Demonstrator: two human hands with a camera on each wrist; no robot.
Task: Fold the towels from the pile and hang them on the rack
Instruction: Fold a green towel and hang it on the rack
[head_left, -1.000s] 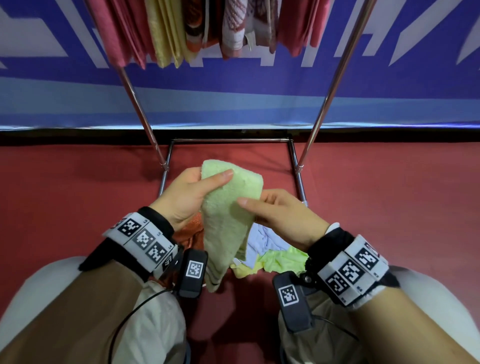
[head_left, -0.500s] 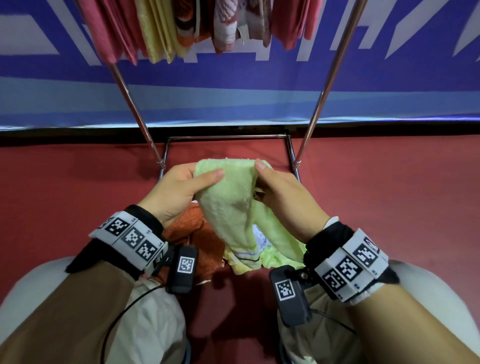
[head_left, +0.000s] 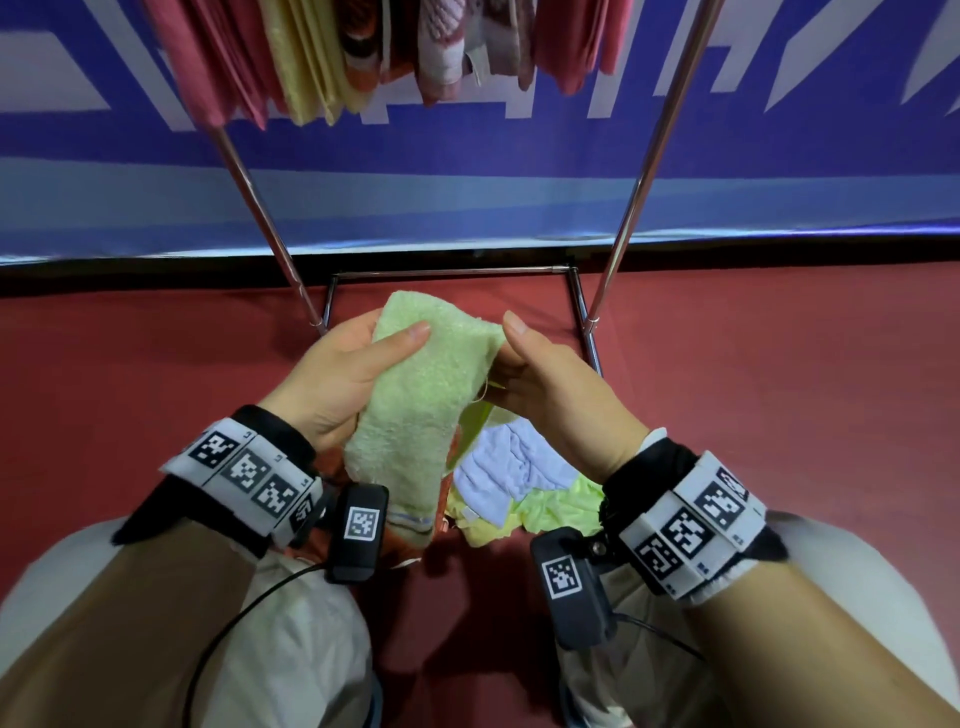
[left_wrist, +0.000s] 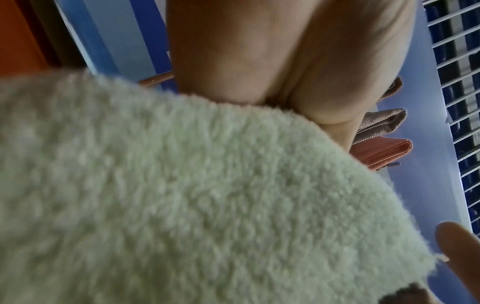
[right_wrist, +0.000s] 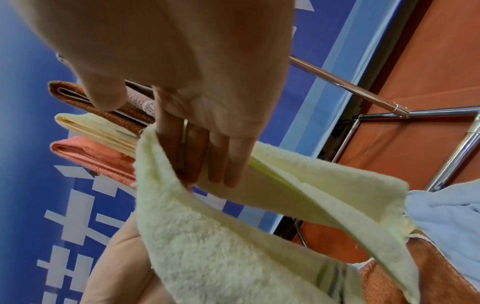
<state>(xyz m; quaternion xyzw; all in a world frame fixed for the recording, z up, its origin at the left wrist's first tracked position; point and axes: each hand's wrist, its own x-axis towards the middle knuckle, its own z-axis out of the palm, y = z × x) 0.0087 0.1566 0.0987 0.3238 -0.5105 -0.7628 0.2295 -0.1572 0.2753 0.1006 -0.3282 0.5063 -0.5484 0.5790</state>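
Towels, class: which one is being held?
The pale green towel: the left hand grips it, the right hand has straight fingers in its fold. Others lie in the pile or hang on the rack.

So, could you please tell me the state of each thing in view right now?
green towel, folded over, held up above the pile, lower end hanging.
left hand, grips the green towel, thumb on its front.
right hand, straight fingers lie between the towel's layers, thumb free.
pile, loose towels heaped on the red surface.
hung towels, folded, draped over the rack.
rack, standing upright.
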